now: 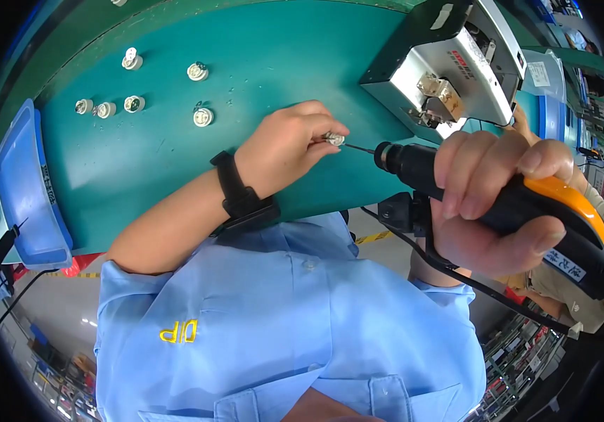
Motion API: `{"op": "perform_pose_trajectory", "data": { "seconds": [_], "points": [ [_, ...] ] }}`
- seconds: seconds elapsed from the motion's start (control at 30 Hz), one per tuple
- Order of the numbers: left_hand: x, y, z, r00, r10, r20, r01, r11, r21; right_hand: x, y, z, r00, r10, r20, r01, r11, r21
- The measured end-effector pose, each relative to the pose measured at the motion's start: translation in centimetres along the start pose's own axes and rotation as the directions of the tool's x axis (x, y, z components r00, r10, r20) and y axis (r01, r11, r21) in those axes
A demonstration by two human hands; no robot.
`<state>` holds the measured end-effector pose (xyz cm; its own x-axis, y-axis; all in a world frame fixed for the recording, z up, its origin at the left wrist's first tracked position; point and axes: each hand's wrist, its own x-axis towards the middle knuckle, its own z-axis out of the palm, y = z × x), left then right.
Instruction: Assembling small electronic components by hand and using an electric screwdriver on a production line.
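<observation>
Screwdriver, powered, black and orange, fills the right grip, wrapped firmly around it; its thin bit ends at a small whitish part, pinched tightly in the left grip. Good practice here, I'd judge: bit and part in line, light pressure, fingertips clear. Left of that pinch, several similar pieces dot the green worktop, a blue tray farther out. Just ahead of the right grip, a silver-and-black machine limits elbow room (the cord hangs below, worth minding).
</observation>
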<state>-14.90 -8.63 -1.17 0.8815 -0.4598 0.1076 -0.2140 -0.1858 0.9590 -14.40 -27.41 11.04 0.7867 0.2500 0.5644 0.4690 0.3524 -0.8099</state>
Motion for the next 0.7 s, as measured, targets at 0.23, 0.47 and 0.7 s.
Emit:
{"op": "perform_pose_trajectory", "data": {
  "seconds": [0.23, 0.47, 0.7],
  "points": [
    [-0.2, -0.3, 0.1, 1.000, -0.006, 0.023, 0.005, 1.000, 0.024, -0.5, 1.2, 1.0, 1.000, 0.028, -0.006, -0.028, 0.999, -0.038],
    [0.0, -0.1, -0.2, 0.999, 0.035, 0.007, -0.035, 0.999, 0.028, 0.4, 1.8, 1.2, 0.982, 0.059, 0.179, -0.059, 0.998, -0.002],
    [-0.8, 0.5, -0.3, 0.999, 0.036, -0.014, -0.035, 0.992, 0.122, 1.1, 1.5, 3.9, 0.982, 0.148, -0.120, -0.171, 0.963, -0.207]
  ]
}}
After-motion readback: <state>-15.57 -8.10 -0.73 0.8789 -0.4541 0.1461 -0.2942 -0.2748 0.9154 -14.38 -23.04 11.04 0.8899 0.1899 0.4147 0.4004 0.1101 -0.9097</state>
